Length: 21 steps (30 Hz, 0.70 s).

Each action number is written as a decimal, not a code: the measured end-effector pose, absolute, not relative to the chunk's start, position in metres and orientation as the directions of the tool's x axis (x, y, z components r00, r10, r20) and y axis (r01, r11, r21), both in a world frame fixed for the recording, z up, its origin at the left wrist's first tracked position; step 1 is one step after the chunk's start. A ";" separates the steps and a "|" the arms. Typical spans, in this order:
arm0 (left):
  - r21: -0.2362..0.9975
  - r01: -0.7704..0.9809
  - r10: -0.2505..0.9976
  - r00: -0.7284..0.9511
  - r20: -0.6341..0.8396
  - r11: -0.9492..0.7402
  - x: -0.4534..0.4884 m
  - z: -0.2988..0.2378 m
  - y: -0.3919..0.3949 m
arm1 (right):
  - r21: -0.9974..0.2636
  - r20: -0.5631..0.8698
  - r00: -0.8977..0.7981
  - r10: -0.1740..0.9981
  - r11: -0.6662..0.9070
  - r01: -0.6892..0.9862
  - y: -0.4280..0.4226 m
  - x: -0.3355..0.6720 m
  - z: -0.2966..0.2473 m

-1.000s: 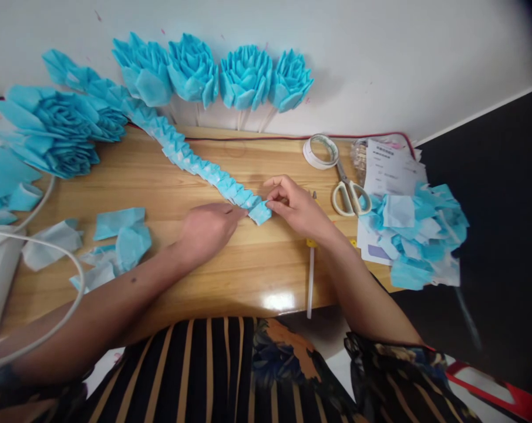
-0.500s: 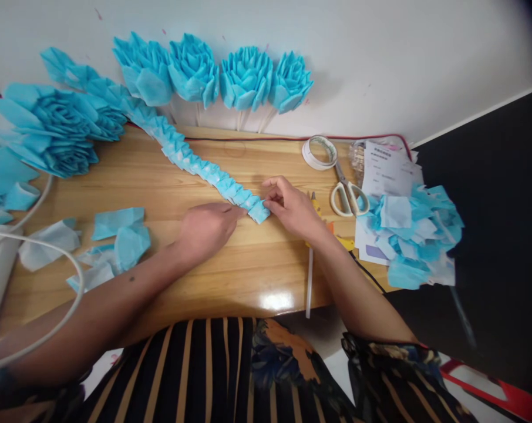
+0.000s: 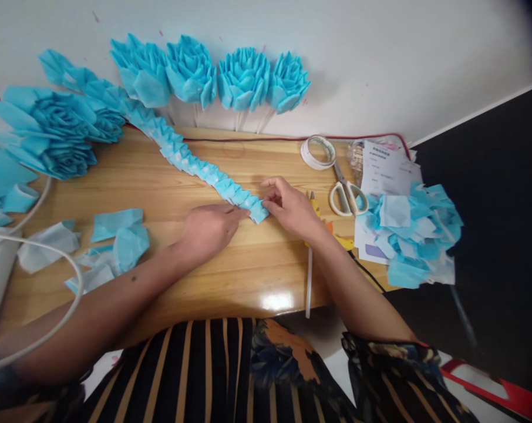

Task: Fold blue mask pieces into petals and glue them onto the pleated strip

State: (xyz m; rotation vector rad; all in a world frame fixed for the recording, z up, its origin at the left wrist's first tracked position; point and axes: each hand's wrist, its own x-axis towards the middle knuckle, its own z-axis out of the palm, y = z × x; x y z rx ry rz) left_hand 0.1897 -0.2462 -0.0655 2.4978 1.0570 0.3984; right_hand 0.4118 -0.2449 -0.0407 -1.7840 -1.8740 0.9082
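A long strip of overlapping folded blue petals (image 3: 199, 167) runs diagonally across the wooden table, its near end between my two hands. My left hand (image 3: 211, 232) is closed, knuckles up, with a fingertip pressing on the strip's lower edge close to that end. At the end's right corner, my right hand (image 3: 290, 205) pinches the last petal between thumb and forefinger, the other fingers curled above. Partly hidden behind my right wrist lies a yellow glue gun (image 3: 345, 242), with a whitish glue stick (image 3: 309, 285) pointing toward the table's front edge.
Scissors (image 3: 347, 197) and a tape roll (image 3: 317, 153) lie to the right, beside papers and a heap of blue and white pieces (image 3: 409, 235). Blue flowers on sticks (image 3: 243, 79) lean at the wall. Loose petals (image 3: 131, 244) and a white cable (image 3: 72, 258) are at left.
My left hand has slid slightly right along the strip's lower edge, its fingertip nearer the end. My right hand has barely moved.
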 end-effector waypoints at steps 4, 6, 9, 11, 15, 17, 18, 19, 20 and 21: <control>0.314 0.726 0.760 0.650 -0.024 -0.612 0.194 -0.060 -0.247 | -0.685 -0.161 -0.098 0.982 -0.039 0.728 -0.243 0.415 -0.041; 0.308 0.729 0.754 0.655 -0.055 -0.611 0.195 -0.058 -0.247 | -0.713 -0.157 -0.119 0.980 -0.029 0.701 -0.243 0.422 -0.038; 0.298 0.720 0.739 0.670 -0.064 -0.627 0.195 -0.057 -0.247 | -0.713 -0.088 -0.091 0.992 0.001 0.702 -0.246 0.431 -0.029; 0.300 0.712 0.737 0.674 -0.042 -0.634 0.195 -0.056 -0.247 | -0.673 -0.026 -0.081 0.996 0.042 0.739 -0.250 0.431 -0.022; 0.340 0.704 0.741 0.671 -0.028 -0.624 0.196 -0.053 -0.248 | -0.611 0.010 -0.246 0.969 0.200 0.765 -0.258 0.416 -0.016; 0.347 0.711 0.744 0.666 -0.053 -0.612 0.196 -0.052 -0.248 | -0.583 -0.011 -0.291 0.957 0.230 0.779 -0.258 0.408 -0.017; 0.343 0.714 0.743 0.666 -0.063 -0.610 0.196 -0.052 -0.248 | -0.568 -0.031 -0.297 0.954 0.228 0.791 -0.257 0.406 -0.018; 0.335 0.717 0.743 0.666 -0.069 -0.611 0.197 -0.052 -0.248 | -0.552 -0.055 -0.298 0.953 0.220 0.804 -0.256 0.404 -0.020; 0.326 0.719 0.742 0.667 -0.073 -0.614 0.197 -0.052 -0.247 | -0.537 -0.078 -0.298 0.951 0.211 0.817 -0.256 0.403 -0.021; 0.318 0.720 0.741 0.668 -0.076 -0.617 0.197 -0.051 -0.247 | -0.523 -0.097 -0.297 0.950 0.205 0.827 -0.255 0.402 -0.022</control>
